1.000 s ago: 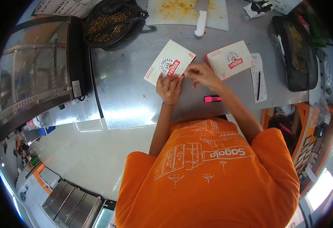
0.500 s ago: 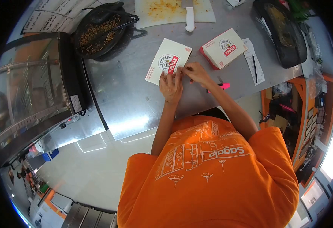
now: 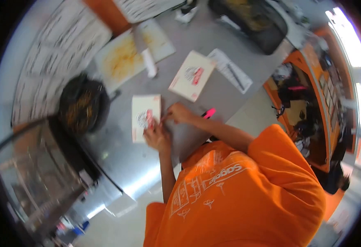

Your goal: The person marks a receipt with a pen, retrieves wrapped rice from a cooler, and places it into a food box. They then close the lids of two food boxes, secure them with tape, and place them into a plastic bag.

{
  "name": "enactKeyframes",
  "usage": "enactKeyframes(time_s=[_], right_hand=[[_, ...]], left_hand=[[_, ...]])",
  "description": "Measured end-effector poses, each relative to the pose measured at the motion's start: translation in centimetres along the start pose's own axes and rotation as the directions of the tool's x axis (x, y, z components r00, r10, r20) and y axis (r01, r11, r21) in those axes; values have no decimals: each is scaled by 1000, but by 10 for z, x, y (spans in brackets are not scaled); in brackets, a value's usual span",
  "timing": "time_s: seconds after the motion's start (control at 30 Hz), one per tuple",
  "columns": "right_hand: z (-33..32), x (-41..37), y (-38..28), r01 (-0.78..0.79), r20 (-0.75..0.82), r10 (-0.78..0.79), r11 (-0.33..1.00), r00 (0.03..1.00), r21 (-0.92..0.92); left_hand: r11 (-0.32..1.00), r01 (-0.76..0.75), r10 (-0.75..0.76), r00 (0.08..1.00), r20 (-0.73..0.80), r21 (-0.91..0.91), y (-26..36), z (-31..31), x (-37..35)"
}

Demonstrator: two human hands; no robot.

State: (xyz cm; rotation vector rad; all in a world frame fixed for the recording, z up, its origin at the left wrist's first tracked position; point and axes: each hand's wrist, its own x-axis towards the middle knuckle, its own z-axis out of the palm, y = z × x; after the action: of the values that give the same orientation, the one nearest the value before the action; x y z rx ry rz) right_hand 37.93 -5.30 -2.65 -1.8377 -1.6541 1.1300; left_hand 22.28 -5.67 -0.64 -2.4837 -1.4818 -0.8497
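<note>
At the lower left of the frame stood a glass display case, with a black pan of dark crumbs just above it. Right of the pan lay a stained cutting board with a white-handled knife on it.

Near the middle, the flat carton lay printed side up on the steel worktop. The left hand rested on the carton's lower right corner, its grip seemingly spread flat rather than closed. The right hand met the carton's right edge with its fingertips drawn together. I cannot tell whether they pinched the card or only touched it.

A pink highlighter lay just beside the right forearm. Further up and right were a second carton, a paper slip with a pen on it, and a black tray.

The thin card could likely slide on the smooth steel if pressed unevenly, and a fold could go askew. A sweep of the right forearm might knock the highlighter off the near edge.

The whole view was smeared by motion. The carton's print, the fingers and the tray's contents were hard to make out, and the display case was cut off by the lens rim.
</note>
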Motion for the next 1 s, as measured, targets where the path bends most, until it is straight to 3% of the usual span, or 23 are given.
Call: enactKeyframes(time_s=[0.03,0.07,0.13,0.2,0.27,0.3,0.33,0.37,0.4,0.43,0.47,0.5,0.53,0.57,0.6,0.63,0.67,0.7,0.73,0.8,0.87,0.93,1.0], right_hand=[[19,9,21,153,-55,-167,969,984,-195],[25,8,22,206,-202,-247,957,948,-205],[-1,1,0,99,25,-96,967,995,-234],[-9,-16,-3,74,103,-45,953,994,-294],[-85,-58,-11,223,475,-147,969,868,-107],[-130,-83,-9,204,519,-206,977,829,61],[-177,-106,6,177,551,-275,958,788,224],[-213,-126,38,284,389,-408,897,826,338],[-254,-146,73,399,210,-518,811,829,427],[-319,-171,96,221,256,-379,846,889,486],[-387,-196,125,251,190,-341,890,921,381],[-432,-207,179,-42,193,-66,860,979,508],[-475,-218,241,192,-106,-161,794,981,577],[-522,-223,283,148,-270,-9,855,963,497],[-559,-221,341,147,-476,80,895,876,421],[-595,-222,410,18,-611,118,977,783,212],[-623,-229,430,-338,-761,274,938,589,76],[-647,-245,463,-448,-873,105,884,477,-138],[-667,-266,467,-575,-914,181,816,362,-66],[-690,-314,509,-637,-985,-171,755,36,-155],[-698,-368,557,-868,-976,-163,494,-146,47],[-699,-400,557,-846,-931,-6,420,-364,328],[-702,-425,585,-713,-962,-43,680,-271,170]], left_hand=[[998,-2,2,1000,9,-63,-4,4,-2],[999,-6,5,1000,-15,-43,-3,3,-1],[999,-2,2,1000,-9,49,5,-5,9],[989,24,-16,998,-57,143,0,5,10],[967,165,-164,986,-26,192,4,9,15],[958,188,-192,981,-1,216,20,1,29],[903,227,-298,943,150,363,33,-8,40],[925,111,-206,950,234,364,28,-20,47],[965,253,-263,945,193,77,43,-39,66],[901,345,-312,937,160,-264,65,-68,93],[897,124,-149,989,-26,-424,96,-93,121],[903,3,-63,990,-126,-429,136,-106,152],[914,-98,18,979,-203,-394,177,-110,178],[914,-178,92,966,-241,-365,219,-108,200],[908,-237,156,956,-248,-345,259,-103,216],[896,-299,230,945,-232,-328,296,-97,231],[880,-351,300,933,-199,-321,329,-93,244],[857,-405,367,914,-173,-319,360,-88,257],[834,-448,427,894,-139,-322,389,-88,271],[767,-540,553,830,-71,-346,442,-89,304],[698,-610,652,758,-18,-375,493,-89,332],[629,-668,738,674,35,-398,540,-92,355],[570,-707,798,597,81,-418,585,-93,374]])
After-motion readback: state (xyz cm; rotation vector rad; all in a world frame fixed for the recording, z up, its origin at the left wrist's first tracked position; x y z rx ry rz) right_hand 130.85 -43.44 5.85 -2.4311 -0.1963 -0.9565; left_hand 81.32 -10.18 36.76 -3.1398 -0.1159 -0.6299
